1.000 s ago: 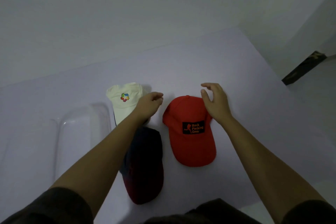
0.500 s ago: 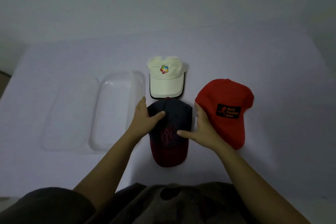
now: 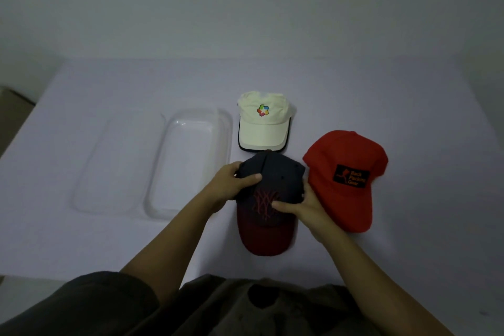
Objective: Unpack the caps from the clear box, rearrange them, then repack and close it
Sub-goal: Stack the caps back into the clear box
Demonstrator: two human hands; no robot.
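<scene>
A navy cap with a dark red brim (image 3: 268, 234) lies in the middle of the white table. My left hand (image 3: 231, 185) grips its crown from the left, thumb on top. On the crown's right side, my right hand (image 3: 302, 209) grips it with the thumb across the red embroidery. A cream cap (image 3: 263, 124) with a colourful logo sits just behind it. To the right lies a red cap (image 3: 346, 163) with a black patch. The clear box (image 3: 191, 163) stands open and empty on the left, its clear lid (image 3: 120, 161) flat beside it.
The table (image 3: 409, 106) runs back to a pale wall. A brown object (image 3: 13, 114) shows past the table's left edge. My dark clothing fills the bottom of the view.
Both hands left the cream and red caps and closed on the navy cap. The view has swung left, bringing the clear box and lid fully into sight.
</scene>
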